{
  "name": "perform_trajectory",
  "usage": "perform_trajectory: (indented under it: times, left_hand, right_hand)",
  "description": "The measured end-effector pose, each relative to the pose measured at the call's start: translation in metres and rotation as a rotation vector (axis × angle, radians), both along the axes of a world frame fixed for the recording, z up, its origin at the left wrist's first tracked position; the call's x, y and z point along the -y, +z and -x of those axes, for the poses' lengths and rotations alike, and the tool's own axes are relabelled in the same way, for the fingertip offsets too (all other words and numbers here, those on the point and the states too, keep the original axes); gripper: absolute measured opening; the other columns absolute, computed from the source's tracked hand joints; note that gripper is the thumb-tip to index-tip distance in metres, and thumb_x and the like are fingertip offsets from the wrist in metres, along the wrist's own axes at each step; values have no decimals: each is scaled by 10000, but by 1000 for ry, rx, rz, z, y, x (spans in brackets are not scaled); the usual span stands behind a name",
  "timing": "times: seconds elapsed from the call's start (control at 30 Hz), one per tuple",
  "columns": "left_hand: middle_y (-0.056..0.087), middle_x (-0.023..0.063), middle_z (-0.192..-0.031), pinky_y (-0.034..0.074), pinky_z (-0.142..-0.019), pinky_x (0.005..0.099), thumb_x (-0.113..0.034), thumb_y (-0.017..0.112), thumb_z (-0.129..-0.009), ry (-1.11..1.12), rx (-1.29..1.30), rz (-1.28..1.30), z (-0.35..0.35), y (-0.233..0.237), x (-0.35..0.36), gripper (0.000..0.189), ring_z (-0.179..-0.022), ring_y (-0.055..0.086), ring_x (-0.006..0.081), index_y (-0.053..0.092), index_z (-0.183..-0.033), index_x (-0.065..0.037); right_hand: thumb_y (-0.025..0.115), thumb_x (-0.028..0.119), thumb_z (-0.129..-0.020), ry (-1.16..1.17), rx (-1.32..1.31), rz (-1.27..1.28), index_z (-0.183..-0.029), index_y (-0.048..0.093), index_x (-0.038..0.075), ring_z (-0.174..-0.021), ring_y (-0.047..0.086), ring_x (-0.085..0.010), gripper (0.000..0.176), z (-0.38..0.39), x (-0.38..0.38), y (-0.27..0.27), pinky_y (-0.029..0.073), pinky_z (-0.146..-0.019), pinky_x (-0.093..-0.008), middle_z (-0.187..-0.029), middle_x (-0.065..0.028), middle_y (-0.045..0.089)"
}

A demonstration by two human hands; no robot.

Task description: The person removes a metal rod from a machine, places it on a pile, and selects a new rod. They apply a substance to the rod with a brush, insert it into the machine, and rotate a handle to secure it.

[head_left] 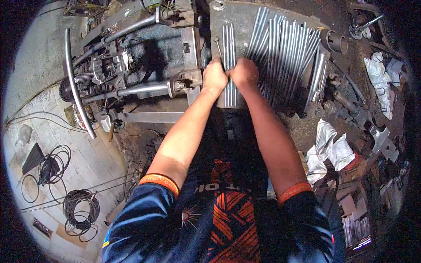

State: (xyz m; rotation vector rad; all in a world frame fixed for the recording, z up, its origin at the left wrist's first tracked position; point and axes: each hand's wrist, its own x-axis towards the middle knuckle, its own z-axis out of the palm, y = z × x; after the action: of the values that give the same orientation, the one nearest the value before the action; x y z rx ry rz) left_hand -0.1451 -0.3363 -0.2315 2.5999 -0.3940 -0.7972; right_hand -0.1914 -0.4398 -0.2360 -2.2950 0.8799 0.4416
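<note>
2 groups of metal rods lie on the worktop (239, 15): a small row (226, 41) of about 4, set closely side by side, and a much larger heap (287, 52) fanned out to the right. Judged from this layout, only a small share is lined up; most of the rods sit in the heap, several of them crossing at a slant. Whether the small row is finished or only partly sorted cannot be told.

The small row runs between the left hand (215, 75) and the right hand (244, 73), its far ends reaching out beyond the knuckles and its near ends coming back toward the person's body. The left hand is at the row's left edge, just beside a thin rod with a round head (216, 39). The right hand is at the row's right edge, between it and the heap. Both hands have their fingers curled in, and their thumb sides nearly meet over the row; whether either is clamped on a rod is hidden from above.

Beyond the heap's right side stands a short, wide pipe (337, 43). A machine frame (189, 48) lies to the left of the worktop.
</note>
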Motion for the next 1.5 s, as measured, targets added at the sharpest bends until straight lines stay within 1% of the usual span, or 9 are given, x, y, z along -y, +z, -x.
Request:
perform_trajectory:
  times: [0.23, 0.27, 0.43, 0.53, 0.7, 0.9, 1.13, 1.23, 1.5]
  left_hand:
    - [608, 284, -1001, 469, -861, 487, -107, 672, -745, 31, -6, 86, 1, 6, -2, 321, -965, 590, 447, 554, -1006, 37]
    - [606, 281, -1001, 469, -859, 488, -106, 668, -745, 22, 12, 92, 1, 7, -1, 323, -965, 589, 445, 555, -1012, 35]
    - [597, 268, -1011, 470, -859, 485, -89, 650, -741, -42, 92, 146, 2, -4, -5, 322, -973, 579, 439, 557, -1027, 27]
    - [591, 255, -1078, 459, -898, 456, -86, 641, -756, -71, 146, 224, 3, -4, -6, 381, -1031, 562, 423, 573, -1118, 10]
    - [583, 194, -1073, 465, -880, 457, -86, 607, -763, -179, 171, 191, 7, -3, -9, 413, -994, 570, 379, 611, -1176, -98]
    - [573, 170, -1073, 464, -889, 442, -90, 607, -764, -204, 177, 144, 10, -4, -7, 398, -987, 564, 353, 627, -1161, -115]
    - [559, 234, -1136, 443, -934, 442, -72, 626, -765, -229, 107, 188, 5, -9, -13, 451, -1050, 547, 404, 591, -1214, -82]
    - [575, 206, -1083, 466, -893, 458, -11, 494, -776, -218, 179, 201, 7, -11, -13, 438, -992, 560, 392, 635, -1173, -131]
    - [550, 208, -1188, 447, -942, 453, 2, 487, -767, -243, 147, 150, 9, -2, -13, 502, -1052, 544, 395, 606, -1229, -154]
  right_hand:
    - [753, 240, -647, -5, 18, 125, -793, 663, 39, -809, 661, -363, 264, -1, -10, 4, 523, -708, -481, -842, -199, 667]
    - [689, 234, -721, 37, 48, 151, -815, 644, 3, -807, 637, -405, 253, 2, -9, -9, 515, -714, -495, -821, -225, 646]
    - [635, 197, -749, -27, 42, 63, -817, 639, 2, -808, 630, -419, 206, -2, -3, 7, 505, -714, -511, -818, -235, 640]
    - [605, 177, -762, -66, 73, 74, -823, 635, 2, -805, 628, -421, 188, -2, -4, -1, 500, -715, -519, -817, -240, 637]
    - [574, 165, -775, -56, 90, 88, -836, 629, 10, -809, 626, -418, 176, 1, -6, -10, 499, -715, -518, -831, -239, 635]
    - [557, 145, -768, 33, 123, 113, -839, 624, 36, -836, 625, -405, 147, 3, -3, -14, 500, -728, -510, -868, -217, 638]
    - [561, 152, -791, -11, 169, 74, -828, 628, -5, -817, 641, -412, 174, -1, 8, -30, 510, -733, -501, -858, -242, 643]
    - [561, 135, -789, 3, 214, 74, -821, 621, -10, -813, 638, -419, 161, -2, 11, -31, 509, -736, -499, -849, -253, 637]
    - [614, 141, -750, 8, 191, 133, -807, 627, -1, -824, 639, -404, 154, -8, 6, -20, 511, -752, -488, -840, -241, 644]
